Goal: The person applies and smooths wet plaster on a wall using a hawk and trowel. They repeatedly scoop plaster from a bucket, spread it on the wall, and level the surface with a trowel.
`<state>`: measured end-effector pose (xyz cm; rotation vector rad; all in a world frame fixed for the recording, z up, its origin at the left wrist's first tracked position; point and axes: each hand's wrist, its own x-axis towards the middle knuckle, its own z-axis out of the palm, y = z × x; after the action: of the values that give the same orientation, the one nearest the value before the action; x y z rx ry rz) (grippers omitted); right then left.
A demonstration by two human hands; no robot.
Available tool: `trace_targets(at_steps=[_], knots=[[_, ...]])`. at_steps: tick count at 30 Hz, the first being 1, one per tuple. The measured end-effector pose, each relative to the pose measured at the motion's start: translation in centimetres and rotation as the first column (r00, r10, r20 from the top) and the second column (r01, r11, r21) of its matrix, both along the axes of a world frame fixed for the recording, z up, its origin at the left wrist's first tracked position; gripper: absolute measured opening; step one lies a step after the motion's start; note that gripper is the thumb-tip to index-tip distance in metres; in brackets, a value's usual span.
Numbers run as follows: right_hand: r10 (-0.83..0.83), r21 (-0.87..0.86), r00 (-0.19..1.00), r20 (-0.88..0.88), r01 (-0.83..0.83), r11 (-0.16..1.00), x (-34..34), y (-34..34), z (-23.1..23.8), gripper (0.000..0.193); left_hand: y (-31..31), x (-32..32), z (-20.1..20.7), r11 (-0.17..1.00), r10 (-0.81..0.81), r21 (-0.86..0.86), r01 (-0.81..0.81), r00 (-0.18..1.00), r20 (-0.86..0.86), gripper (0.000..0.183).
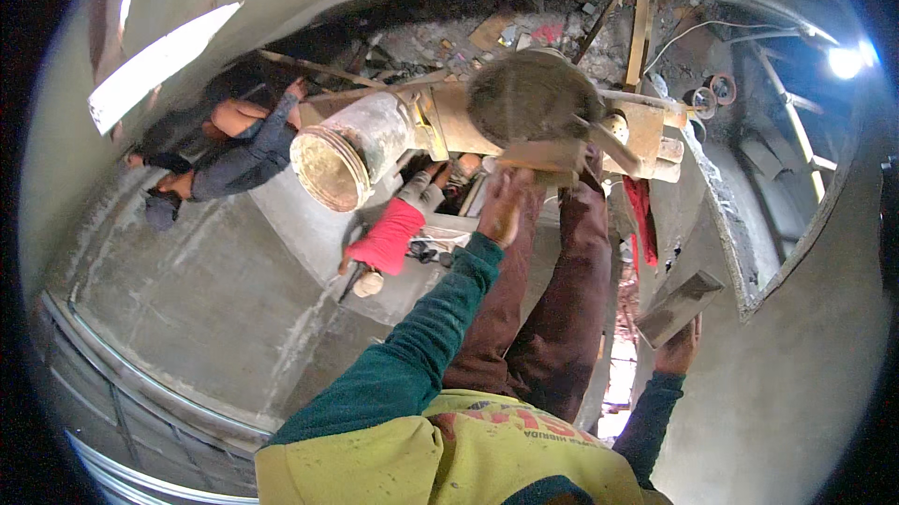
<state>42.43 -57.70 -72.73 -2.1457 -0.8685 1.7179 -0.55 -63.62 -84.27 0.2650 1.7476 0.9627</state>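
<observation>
My left hand (506, 205) reaches up to the near edge of a wooden board (543, 156) and grips it there. The fingertips are partly hidden at the board. Just beyond it is a rounded, dark grey mass of wet mortar (532, 97), blurred, and I cannot make out what bears it. My right hand (678, 348), low at the right beside the plastered wall, is closed on a flat wooden float (680, 306). The float is tilted, with its long face toward me.
I stand high on a plank (449, 117). A mortar-stained bucket (333, 168) lies tilted at its left. Below are one person in a red top (386, 235) and another in dark clothes (239, 166). A window opening (763, 186) and lit lamp (846, 62) are at right; rubble (431, 37) lies beyond.
</observation>
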Motion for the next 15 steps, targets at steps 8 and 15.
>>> trace_targets(at_steps=[8, 15], knots=[[-0.091, 0.002, 0.987, -0.135, 0.092, 0.996, 3.1, 8.9, -1.5, 0.048, -1.3, -11.4, -3.2, 0.512, 0.833, -0.042, -0.858, 0.484, 0.268, 0.028], [0.388, 0.105, 0.913, 0.13, -0.401, 0.91, 2.2, 14.5, -1.5, 0.05, -7.7, -16.5, -8.3, 0.219, 0.959, -0.22, -0.951, 0.168, 0.228, 0.046]])
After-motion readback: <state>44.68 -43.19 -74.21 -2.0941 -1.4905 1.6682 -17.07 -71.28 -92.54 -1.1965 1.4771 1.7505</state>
